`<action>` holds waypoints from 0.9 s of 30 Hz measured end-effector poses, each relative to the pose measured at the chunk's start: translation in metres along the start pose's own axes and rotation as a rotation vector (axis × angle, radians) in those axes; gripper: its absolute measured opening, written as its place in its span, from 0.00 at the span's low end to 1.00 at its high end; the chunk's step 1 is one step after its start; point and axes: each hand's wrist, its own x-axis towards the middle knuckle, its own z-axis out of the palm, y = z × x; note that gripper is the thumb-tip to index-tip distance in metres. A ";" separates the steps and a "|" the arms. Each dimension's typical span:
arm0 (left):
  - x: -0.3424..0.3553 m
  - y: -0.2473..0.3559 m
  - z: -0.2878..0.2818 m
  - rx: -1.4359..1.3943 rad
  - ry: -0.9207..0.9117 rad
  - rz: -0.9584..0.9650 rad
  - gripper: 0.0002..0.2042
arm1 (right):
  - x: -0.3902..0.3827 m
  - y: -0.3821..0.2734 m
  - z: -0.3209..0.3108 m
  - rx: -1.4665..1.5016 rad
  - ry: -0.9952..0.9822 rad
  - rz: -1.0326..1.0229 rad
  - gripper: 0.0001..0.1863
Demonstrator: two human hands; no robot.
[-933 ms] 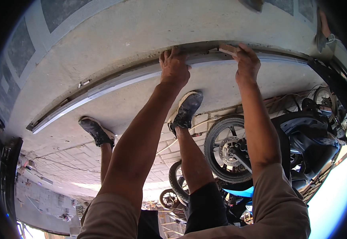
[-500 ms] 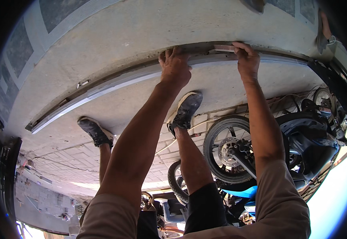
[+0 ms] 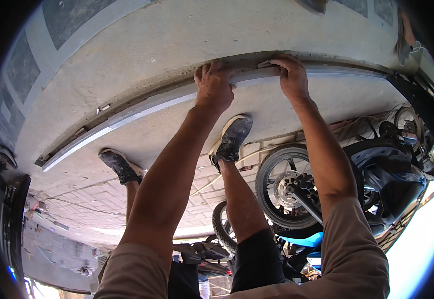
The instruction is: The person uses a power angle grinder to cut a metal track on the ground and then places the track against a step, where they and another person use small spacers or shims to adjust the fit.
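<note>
A long silver metal rail (image 3: 149,105) runs across the concrete floor, along a dark, shallow groove (image 3: 127,101). My left hand (image 3: 213,89) grips the rail near its middle, its fingers curled over the far edge into the groove and the thumb on the near side. To the right, my right hand (image 3: 292,79) bends over the rail, its fingers pinching a small flat piece (image 3: 264,64) in the groove. Only the left end of that piece shows; the fingers cover most of it, and its material is unclear.
Small white bits (image 3: 105,107) lie beside the groove. My shoes (image 3: 234,137) are on the near side of the rail. Parked motorcycles (image 3: 289,189) stand close on the right, over brick paving (image 3: 87,209). Another person's foot (image 3: 403,47) is at the far right.
My right hand has slid left along the groove with the flat piece, closer to my left hand. The left hand stays on the rail, shifted slightly left.
</note>
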 end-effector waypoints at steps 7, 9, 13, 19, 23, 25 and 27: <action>-0.006 -0.001 -0.008 0.057 0.074 0.051 0.19 | -0.042 -0.023 0.006 -0.304 0.376 0.426 0.29; -0.007 -0.002 -0.008 0.077 0.091 0.071 0.19 | -0.051 -0.031 0.020 -0.037 0.426 0.542 0.30; -0.012 -0.014 -0.011 0.071 0.107 0.144 0.22 | -0.057 -0.033 0.040 0.510 0.499 0.795 0.42; -0.058 -0.068 -0.044 0.304 0.308 0.190 0.21 | -0.056 -0.029 0.052 0.637 0.616 0.861 0.50; -0.107 -0.121 -0.084 0.477 0.365 -0.039 0.21 | -0.047 -0.033 0.053 0.893 0.669 0.944 0.44; -0.122 -0.145 -0.100 0.479 0.263 -0.178 0.22 | -0.044 -0.025 0.055 1.013 0.692 0.945 0.40; -0.127 -0.164 -0.106 0.437 0.343 -0.112 0.21 | -0.043 -0.010 0.060 0.862 0.543 0.939 0.33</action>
